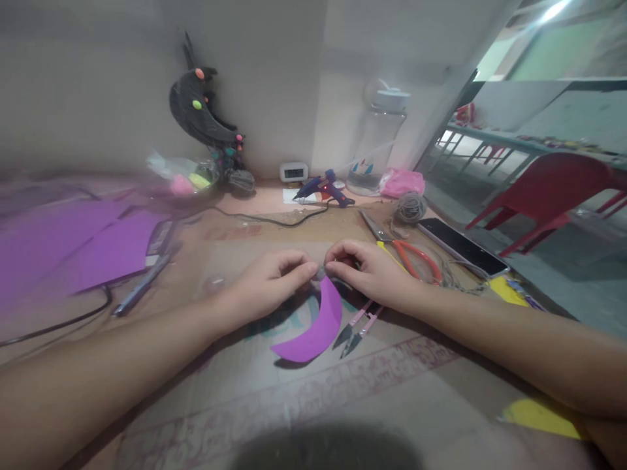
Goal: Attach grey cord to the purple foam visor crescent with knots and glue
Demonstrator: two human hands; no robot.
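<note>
A purple crescent cutout (323, 320), flat like paper or foam sheet, hangs by its upper tip between my two hands, its lower point turned to the left. My left hand (284, 281) pinches at that tip with thumb and forefinger closed. From the other side my right hand (362, 271) pinches there too, fingers curled. A small grey bit, which looks like yarn, shows between the fingertips; which fingers hold it I cannot tell. Pink-handled thread snips (355, 329) lie just below my right hand. Orange-handled scissors (416, 258) rest beyond my right wrist.
Purple sheets (112, 248) and a pen-like tool (142, 284) lie left. A glue gun (323, 188) with a red light, a small clock (294, 172) and a clear bottle (377, 143) stand behind. Grey yarn (410, 207) and a phone (463, 247) are right. A black crescent (196, 111) hangs above.
</note>
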